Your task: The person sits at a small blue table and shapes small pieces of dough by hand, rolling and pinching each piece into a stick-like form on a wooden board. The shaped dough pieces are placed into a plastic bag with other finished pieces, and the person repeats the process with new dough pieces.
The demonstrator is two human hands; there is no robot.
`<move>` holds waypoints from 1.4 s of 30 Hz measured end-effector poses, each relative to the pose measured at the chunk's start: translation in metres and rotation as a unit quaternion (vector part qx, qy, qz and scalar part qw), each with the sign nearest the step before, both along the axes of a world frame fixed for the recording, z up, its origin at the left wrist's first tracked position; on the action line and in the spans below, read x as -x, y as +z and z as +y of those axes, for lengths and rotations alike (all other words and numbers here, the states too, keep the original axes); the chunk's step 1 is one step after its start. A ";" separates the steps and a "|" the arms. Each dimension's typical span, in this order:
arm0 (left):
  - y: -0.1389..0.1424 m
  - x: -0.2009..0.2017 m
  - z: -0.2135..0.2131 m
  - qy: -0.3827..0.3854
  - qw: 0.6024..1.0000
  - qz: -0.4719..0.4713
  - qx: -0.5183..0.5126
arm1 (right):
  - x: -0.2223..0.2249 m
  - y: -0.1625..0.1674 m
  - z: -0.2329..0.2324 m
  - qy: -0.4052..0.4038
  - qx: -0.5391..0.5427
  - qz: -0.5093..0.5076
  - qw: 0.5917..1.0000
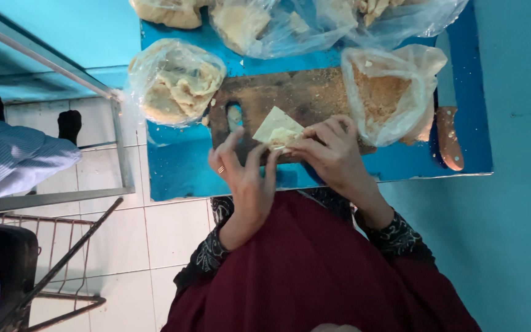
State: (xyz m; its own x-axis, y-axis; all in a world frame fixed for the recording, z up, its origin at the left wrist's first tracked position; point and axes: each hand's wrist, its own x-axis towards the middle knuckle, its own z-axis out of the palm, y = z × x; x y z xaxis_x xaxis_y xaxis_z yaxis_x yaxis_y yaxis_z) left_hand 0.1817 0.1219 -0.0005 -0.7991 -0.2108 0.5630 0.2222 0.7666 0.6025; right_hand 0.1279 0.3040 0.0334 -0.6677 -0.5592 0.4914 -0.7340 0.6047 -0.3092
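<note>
While the left hand point(245, 175) and right hand point(333, 150) pinched together on a pale folded pastry sheet point(276, 128), it lay over the wooden board point(296, 95) on the blue bench point(179, 169), between a crumb bag point(385, 92) and a dough bag point(176, 83).

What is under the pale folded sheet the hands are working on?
The folded sheet lies on a dark wooden cutting board scattered with crumbs, on a blue table. Both hands, left and right, cover the board's near edge.
</note>
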 end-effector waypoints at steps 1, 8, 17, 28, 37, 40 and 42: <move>0.001 0.001 0.000 -0.001 1.000 -0.001 0.002 | 0.002 -0.001 0.000 -0.003 0.004 0.003 1.000; -0.002 0.006 0.009 -0.010 0.999 0.009 0.029 | 0.007 -0.003 0.004 -0.007 -0.017 0.034 0.999; -0.002 0.016 -0.001 -0.099 0.995 -0.023 -0.019 | 0.017 -0.004 -0.004 -0.049 0.005 -0.077 0.996; 0.019 0.022 -0.021 -0.157 0.986 -0.043 0.048 | 0.015 -0.012 -0.008 -0.062 0.078 -0.118 0.988; 0.010 0.027 -0.014 -0.099 0.992 -0.054 -0.059 | 0.013 -0.006 -0.017 -0.095 0.052 -0.103 0.989; 0.009 0.026 -0.013 -0.084 0.995 -0.032 -0.047 | 0.018 -0.006 -0.018 -0.093 0.063 -0.121 0.986; 0.008 0.024 -0.013 -0.087 0.996 0.003 0.005 | 0.020 -0.007 -0.018 -0.094 0.092 -0.133 0.982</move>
